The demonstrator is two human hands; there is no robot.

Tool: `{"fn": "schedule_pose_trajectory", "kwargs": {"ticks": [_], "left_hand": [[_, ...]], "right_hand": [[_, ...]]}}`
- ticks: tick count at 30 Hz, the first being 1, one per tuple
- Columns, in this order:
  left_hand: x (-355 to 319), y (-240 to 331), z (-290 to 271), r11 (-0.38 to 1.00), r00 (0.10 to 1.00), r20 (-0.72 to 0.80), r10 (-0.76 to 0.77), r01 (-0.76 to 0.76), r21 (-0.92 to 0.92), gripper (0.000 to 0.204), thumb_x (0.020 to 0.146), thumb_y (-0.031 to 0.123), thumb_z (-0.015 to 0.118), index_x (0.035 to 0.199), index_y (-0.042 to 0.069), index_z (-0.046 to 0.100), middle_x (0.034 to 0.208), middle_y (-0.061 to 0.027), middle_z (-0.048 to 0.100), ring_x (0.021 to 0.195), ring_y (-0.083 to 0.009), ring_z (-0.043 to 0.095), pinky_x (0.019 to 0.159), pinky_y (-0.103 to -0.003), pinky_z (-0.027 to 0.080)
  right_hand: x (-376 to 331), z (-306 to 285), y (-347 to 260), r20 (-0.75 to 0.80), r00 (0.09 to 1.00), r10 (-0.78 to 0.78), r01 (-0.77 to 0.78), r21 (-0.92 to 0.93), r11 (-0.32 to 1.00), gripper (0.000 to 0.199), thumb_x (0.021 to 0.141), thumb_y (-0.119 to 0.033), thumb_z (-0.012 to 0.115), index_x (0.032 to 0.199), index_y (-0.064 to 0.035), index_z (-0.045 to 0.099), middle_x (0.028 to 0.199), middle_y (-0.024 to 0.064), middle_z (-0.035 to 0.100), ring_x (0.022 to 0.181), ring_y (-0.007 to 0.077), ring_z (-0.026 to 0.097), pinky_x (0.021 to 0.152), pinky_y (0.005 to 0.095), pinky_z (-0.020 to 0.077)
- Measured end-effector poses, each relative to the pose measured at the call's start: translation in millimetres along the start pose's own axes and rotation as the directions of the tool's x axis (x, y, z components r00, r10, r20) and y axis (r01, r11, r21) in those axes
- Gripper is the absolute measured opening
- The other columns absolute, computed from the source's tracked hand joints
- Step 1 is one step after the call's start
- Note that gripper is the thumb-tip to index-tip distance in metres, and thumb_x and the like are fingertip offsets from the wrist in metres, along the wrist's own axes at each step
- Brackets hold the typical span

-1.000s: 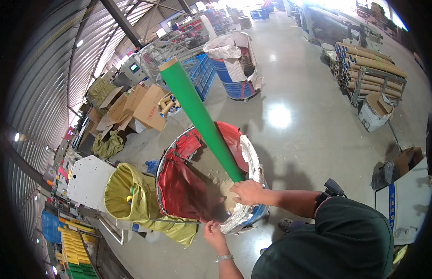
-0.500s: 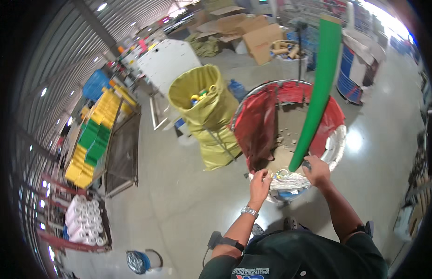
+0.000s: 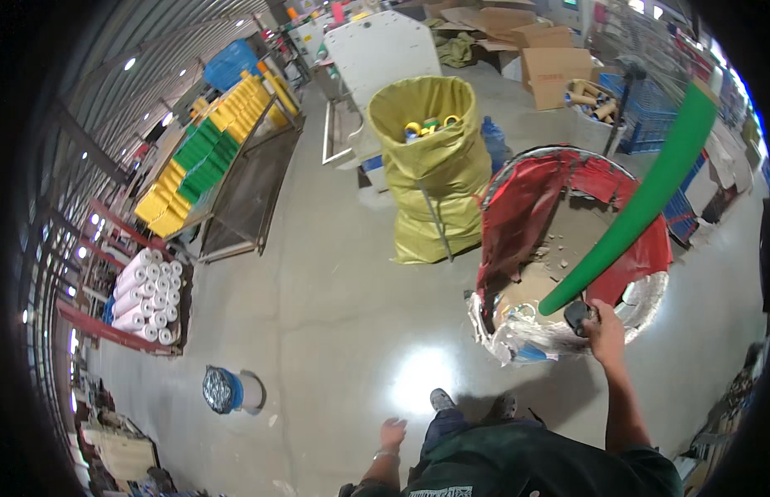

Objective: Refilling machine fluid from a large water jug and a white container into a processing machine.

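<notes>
My right hand (image 3: 604, 333) is closed round a small black object (image 3: 577, 316) at the near rim of a large round bin (image 3: 518, 338). The black object's kind is unclear. The bin has a red lining and a ragged white wrapped rim; scraps and cardboard lie inside. A long green tube-like roll (image 3: 638, 215) leans up and right out of the bin, its lower end beside the black object. My left hand (image 3: 392, 433) hangs low at my side, away from the bin, fingers loosely apart and nothing visible in it.
A yellow sack (image 3: 435, 199) stands left of the bin. Further left are a rack (image 3: 244, 207) of yellow and green pieces, stacked white rolls (image 3: 149, 298) and a small bucket (image 3: 227, 389). Cardboard boxes (image 3: 555, 70) and a tub of tubes (image 3: 592, 124) stand behind.
My left hand has left the bin's rim and dropped to my side. The view has swung left, so the bin appears further right. My right hand stays at the rim with the black object.
</notes>
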State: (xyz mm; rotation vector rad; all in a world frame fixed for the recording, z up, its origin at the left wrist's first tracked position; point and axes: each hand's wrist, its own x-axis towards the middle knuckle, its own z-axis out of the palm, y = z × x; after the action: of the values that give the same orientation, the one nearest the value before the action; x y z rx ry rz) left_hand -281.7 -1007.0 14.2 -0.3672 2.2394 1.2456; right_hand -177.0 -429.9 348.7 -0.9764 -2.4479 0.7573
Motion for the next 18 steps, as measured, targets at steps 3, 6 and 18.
{"fn": "schedule_pose_trajectory", "kwargs": {"ticks": [3, 6, 18], "left_hand": [[-30.1, 6.3, -26.5, 0.89, 0.903, -0.031, -0.429, 0.416, -0.188, 0.041, 0.084, 0.017, 0.067, 0.118, -0.005, 0.058, 0.106, -0.0161, 0.066, 0.077, -0.0229, 0.068, 0.055, -0.031, 0.056], [-38.2, -38.6, -65.6, 0.866, 0.901, -0.013, -0.433, 0.412, -0.285, 0.042, 0.084, 0.016, 0.066, 0.12, -0.005, 0.057, 0.107, -0.0162, 0.065, 0.071, -0.024, 0.068, 0.054, -0.031, 0.056], [80.8, 113.1, -138.6, 0.93, 0.992, -0.033, -0.118, 0.099, -0.354, 0.04, 0.087, 0.014, 0.065, 0.121, -0.002, 0.054, 0.094, -0.0105, 0.063, 0.077, -0.0229, 0.067, 0.063, -0.031, 0.052]], "right_hand": [[-6.4, 12.7, 14.2, -0.1, 0.993, -0.063, 0.08, 0.174, 0.981, 0.045, 0.084, -0.005, 0.063, 0.127, -0.0016, 0.052, 0.103, 0.015, 0.064, 0.083, 0.0262, 0.062, 0.078, 0.0368, 0.0497], [-5.0, 38.3, -46.6, 0.029, 1.0, -0.011, -0.002, 0.429, 0.903, 0.044, 0.087, -0.006, 0.061, 0.128, 0.0028, 0.049, 0.106, 0.0144, 0.061, 0.084, 0.0228, 0.062, 0.079, 0.0354, 0.0495], [2.2, 231.2, -235.5, 0.429, 0.629, -0.649, 0.509, 0.404, 0.76, 0.054, 0.076, -0.011, 0.072, 0.126, -0.0065, 0.052, 0.111, 0.0172, 0.062, 0.091, 0.03, 0.064, 0.08, 0.0383, 0.0516]]}}
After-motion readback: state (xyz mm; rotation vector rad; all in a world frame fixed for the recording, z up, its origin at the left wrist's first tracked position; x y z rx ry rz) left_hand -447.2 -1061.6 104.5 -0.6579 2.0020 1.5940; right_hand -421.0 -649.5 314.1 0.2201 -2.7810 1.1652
